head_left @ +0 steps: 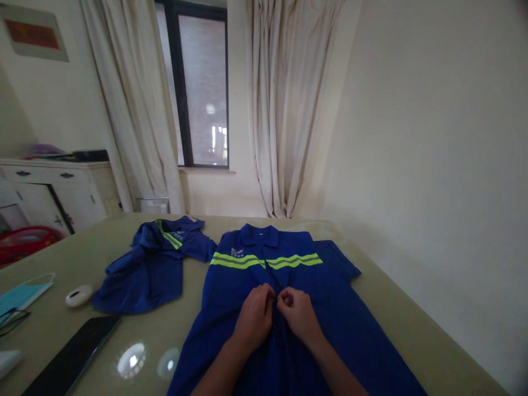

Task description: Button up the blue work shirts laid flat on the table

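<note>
A blue work shirt (342, 324) with a collar and a yellow-green reflective stripe across the chest lies front side up on the table. Both hands are at its front placket, below the stripe. My left hand (256, 313) pinches the cloth at the opening's left edge. Close beside it, my right hand (300, 314) has its fingers curled and pinched on the right edge. Whether a button sits between the fingertips is too small to tell. Above the hands, the placket is slightly puckered near the stripe.
A second blue shirt (160, 275) lies crumpled on the table (136, 324) to the left. Around it are a white oval case (80, 295), a black phone or tablet (74, 355), a face mask (25, 297) and glasses (14, 319). A wall (445, 165) borders the right side.
</note>
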A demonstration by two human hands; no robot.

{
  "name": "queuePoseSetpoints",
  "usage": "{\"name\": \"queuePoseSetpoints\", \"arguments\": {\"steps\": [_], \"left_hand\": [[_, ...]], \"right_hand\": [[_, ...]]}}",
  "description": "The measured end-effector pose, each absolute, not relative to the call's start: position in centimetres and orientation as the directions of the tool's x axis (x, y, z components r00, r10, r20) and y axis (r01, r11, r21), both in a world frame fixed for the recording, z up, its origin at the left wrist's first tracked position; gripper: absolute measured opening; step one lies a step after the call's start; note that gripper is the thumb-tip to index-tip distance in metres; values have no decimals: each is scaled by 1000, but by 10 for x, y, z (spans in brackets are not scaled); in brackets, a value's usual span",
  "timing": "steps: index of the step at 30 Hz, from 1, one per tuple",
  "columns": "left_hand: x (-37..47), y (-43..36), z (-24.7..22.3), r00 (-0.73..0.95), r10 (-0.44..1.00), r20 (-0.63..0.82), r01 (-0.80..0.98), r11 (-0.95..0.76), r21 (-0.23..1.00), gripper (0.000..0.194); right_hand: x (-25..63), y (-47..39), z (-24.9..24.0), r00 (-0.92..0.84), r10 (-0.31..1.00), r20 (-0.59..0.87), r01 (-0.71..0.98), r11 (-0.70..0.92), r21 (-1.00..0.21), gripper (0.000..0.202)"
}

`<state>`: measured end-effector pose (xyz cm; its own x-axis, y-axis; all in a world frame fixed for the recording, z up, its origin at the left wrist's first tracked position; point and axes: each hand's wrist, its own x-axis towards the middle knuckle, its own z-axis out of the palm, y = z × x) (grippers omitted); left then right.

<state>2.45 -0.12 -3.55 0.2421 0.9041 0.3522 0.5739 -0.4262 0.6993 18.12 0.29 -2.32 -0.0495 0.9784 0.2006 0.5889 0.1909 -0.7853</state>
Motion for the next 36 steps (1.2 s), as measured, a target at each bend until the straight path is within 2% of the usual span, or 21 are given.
{"name": "queuePoseSetpoints", "arguments": {"steps": [4, 8, 12, 19, 36], "left_hand": [[25, -1, -33, 217, 907, 362, 597, -417, 685, 18], [24, -1, -27, 183, 934, 308, 584, -355, 730, 16], [22, 0, -22, 169, 953, 250, 544, -301, 783, 17], [19, 3, -26, 174, 951, 254, 488, -307, 817, 15], [19, 4, -25, 137, 969, 204, 410, -243, 879, 7]], "right_hand": [[185, 3, -23, -78, 987, 140, 511, 160, -845, 21], [186, 1, -24, -115, 986, 119, 444, 158, -882, 25], [186, 0, -25, -124, 982, 140, 457, 182, -871, 17], [185, 1, -26, -106, 982, 155, 506, 188, -842, 11], [184, 0, -24, -98, 976, 195, 487, 218, -846, 17]]}}
